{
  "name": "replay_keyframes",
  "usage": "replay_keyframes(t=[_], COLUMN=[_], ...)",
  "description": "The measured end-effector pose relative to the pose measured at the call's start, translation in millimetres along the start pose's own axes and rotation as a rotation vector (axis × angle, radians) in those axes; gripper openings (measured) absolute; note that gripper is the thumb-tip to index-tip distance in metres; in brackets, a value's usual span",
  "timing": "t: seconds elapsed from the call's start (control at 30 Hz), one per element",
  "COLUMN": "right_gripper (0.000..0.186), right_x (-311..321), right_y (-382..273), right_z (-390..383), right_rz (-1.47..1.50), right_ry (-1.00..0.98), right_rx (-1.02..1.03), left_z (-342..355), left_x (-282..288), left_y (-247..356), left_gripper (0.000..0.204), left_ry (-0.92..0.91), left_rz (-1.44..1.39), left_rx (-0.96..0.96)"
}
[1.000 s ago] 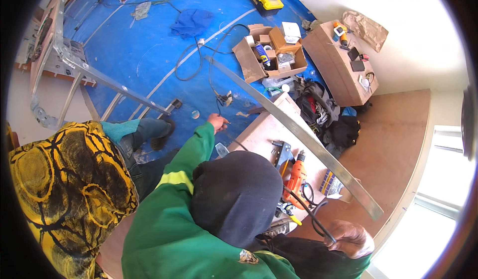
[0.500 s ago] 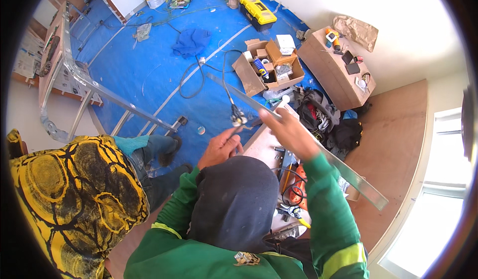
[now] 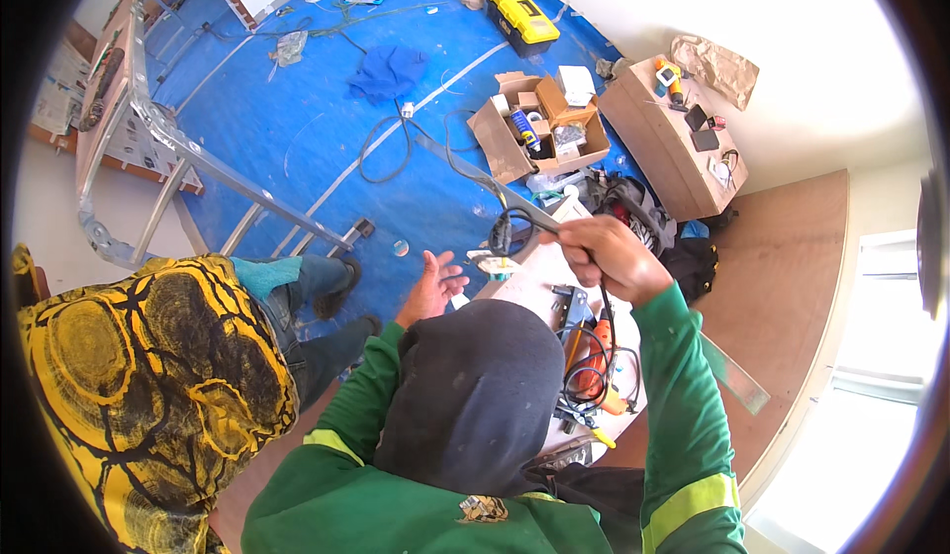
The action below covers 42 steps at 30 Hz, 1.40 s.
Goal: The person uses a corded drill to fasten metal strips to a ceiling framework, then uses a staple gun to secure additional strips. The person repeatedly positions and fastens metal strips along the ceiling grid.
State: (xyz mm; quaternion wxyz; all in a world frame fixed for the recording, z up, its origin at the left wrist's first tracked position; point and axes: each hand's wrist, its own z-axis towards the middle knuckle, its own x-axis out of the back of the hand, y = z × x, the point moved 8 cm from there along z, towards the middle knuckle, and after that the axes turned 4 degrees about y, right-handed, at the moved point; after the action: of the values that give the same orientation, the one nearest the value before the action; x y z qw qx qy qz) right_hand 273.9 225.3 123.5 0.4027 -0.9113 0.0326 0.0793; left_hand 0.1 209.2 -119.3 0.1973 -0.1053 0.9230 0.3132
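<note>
My right hand (image 3: 616,255) is closed around a black cord (image 3: 515,228), which loops to the left of my fingers. Below the hand, the cord runs toward an orange power tool (image 3: 598,356) on the pale bench (image 3: 534,292). My left hand (image 3: 432,289) is open with its fingers apart, beside a small whitish item (image 3: 495,263) whose kind I cannot make out. A long metal straightedge (image 3: 734,374) passes slantwise behind my right hand and forearm, which hide its middle. A yellow-handled tool (image 3: 602,437) and a blue tool (image 3: 571,312) also lie on the bench.
A metal ladder-like frame (image 3: 233,193) stands at left, beside a person in a yellow-and-black patterned top (image 3: 148,386). Beyond the bench are an open cardboard box (image 3: 505,153), a wooden box (image 3: 653,138) and a yellow-lidded toolbox (image 3: 524,18). Blue sheeting (image 3: 297,109) covers the floor.
My left hand has let go of the cord's end and opened. My right hand, earlier stretched out by the straightedge, has moved right and closed on the cord.
</note>
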Motion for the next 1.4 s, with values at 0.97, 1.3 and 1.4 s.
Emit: replay_keyframes(t=[0.97,1.3,1.4], right_gripper=[0.046,0.075,0.068], right_x=[87.5,82.9,80.0], right_y=[132.1,164.4,163.0], right_z=[-69.0,-20.5,-27.8], right_rz=[-0.927,-0.707,-0.795], right_ry=[0.668,0.609,0.619], right_rx=[-0.014,0.111,0.158], left_z=[54.8,52.0,56.0], left_x=[-235.5,-227.9,-207.6], left_y=[-24.3,12.6,-1.3], left_gripper=[0.046,0.039,0.037], left_ry=[-0.833,-0.52,-0.55], left_rz=[1.026,1.443,1.197], left_rx=[-0.124,-0.608,-0.341])
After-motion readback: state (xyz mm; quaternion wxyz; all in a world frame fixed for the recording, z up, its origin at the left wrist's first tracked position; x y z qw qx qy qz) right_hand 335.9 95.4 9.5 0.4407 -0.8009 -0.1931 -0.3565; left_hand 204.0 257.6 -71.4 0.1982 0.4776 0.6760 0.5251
